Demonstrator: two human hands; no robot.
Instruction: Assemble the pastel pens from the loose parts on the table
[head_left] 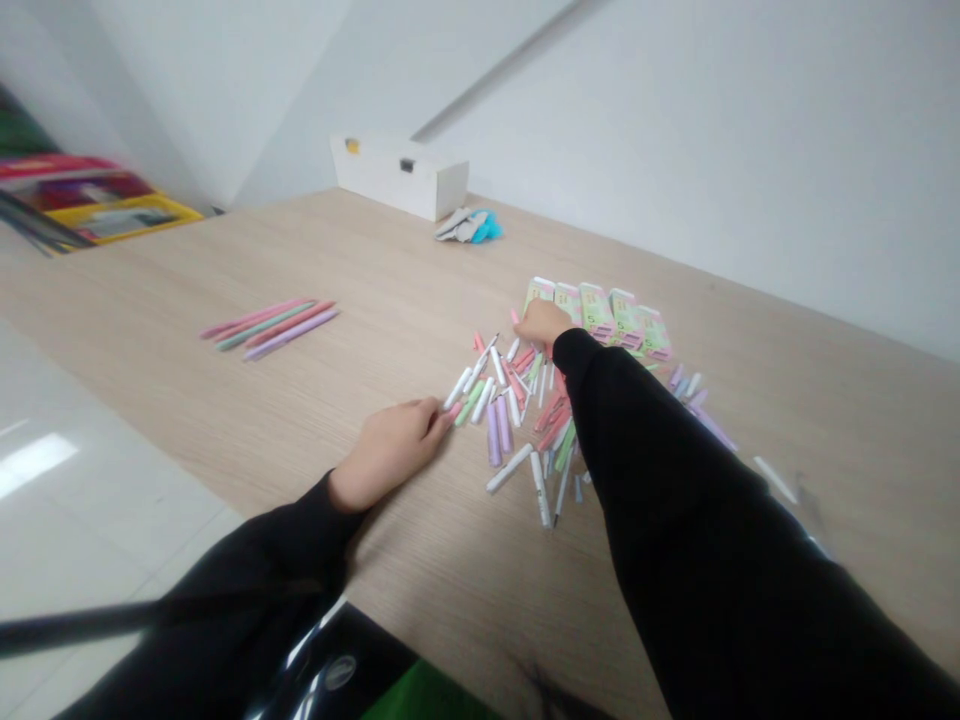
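Office-like room or light workroom; which one can't be told. Indoors is shown by the white wall (712, 150) and glossy tiled floor (75, 560). That reading is backed by the wood-grain tabletop (375, 300), scattered pen parts (505, 424) and small printed cartons (597, 312) lined up behind them.

Left sleeve (259, 555), right sleeve (667, 500): long, black, dull cloth, ending at wrists. Left hand (391, 448), right hand (545, 323) bare.

hands (394, 450): two | small printed boxes (596, 308): five I can see | grouped pens (289, 322): about five | loose pen parts (505, 425): dozens, too jumbled | white box (386, 182): one
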